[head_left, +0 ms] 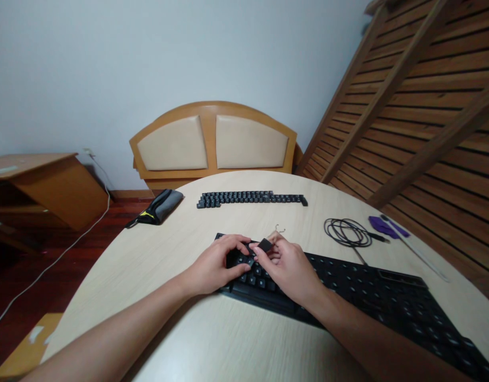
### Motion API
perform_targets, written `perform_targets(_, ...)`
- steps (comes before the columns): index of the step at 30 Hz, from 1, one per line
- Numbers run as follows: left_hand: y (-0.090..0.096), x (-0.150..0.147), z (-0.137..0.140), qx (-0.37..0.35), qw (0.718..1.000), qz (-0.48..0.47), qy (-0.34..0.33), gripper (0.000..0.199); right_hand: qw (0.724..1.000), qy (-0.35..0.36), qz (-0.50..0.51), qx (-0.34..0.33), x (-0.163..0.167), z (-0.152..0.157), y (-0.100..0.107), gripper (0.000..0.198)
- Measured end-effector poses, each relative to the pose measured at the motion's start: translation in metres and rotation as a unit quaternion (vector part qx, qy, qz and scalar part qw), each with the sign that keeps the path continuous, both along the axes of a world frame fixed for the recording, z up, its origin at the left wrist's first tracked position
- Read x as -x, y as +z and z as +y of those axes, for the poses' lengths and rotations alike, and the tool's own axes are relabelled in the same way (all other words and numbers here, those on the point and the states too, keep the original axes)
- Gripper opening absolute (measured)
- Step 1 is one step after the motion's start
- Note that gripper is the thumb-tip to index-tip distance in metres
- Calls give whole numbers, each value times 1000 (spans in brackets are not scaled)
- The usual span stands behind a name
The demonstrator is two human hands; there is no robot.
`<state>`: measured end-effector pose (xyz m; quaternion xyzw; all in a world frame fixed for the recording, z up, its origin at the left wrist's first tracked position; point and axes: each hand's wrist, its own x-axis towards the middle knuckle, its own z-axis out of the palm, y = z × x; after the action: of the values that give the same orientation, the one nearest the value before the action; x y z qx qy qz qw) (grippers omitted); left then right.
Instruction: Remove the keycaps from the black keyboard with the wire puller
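A black keyboard point(359, 286) lies at a slant across the front of the table, several keycaps at its left end and bare switches with small pale spots over much of the rest. Between the thumb and fingers of my right hand point(290, 265) is a black keycap point(265, 244), held just above the keyboard's left part. Thin wire ends with hooked tips, like those of a keycap puller point(280, 229), poke out beyond the same hand; its handle is hidden. My left hand point(218, 262) rests on the keyboard's left end, thumb and index finger apart around the keys.
Loose keycaps point(244, 197) stand in rows beyond the keyboard. A dark pouch point(164, 206) lies at the table's left edge. On the right are a coiled cable point(348, 233), a purple cloth point(382, 225) and a long thin brush-like stick point(417, 249). A padded headboard point(212, 138) stands behind.
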<state>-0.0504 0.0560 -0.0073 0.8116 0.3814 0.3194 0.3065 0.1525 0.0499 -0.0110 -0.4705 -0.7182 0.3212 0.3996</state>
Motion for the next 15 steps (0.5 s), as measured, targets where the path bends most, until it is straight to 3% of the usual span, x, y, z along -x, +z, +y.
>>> perform_targets(8, 1, 0, -2, -10, 1000, 18, 14, 15, 1000, -16, -8, -11, -1, 2, -2, 19)
perform_targets(15, 2, 0, -1, -25, 1000, 11, -14, 15, 1000, -10, 12, -8, -1, 2, -4, 17)
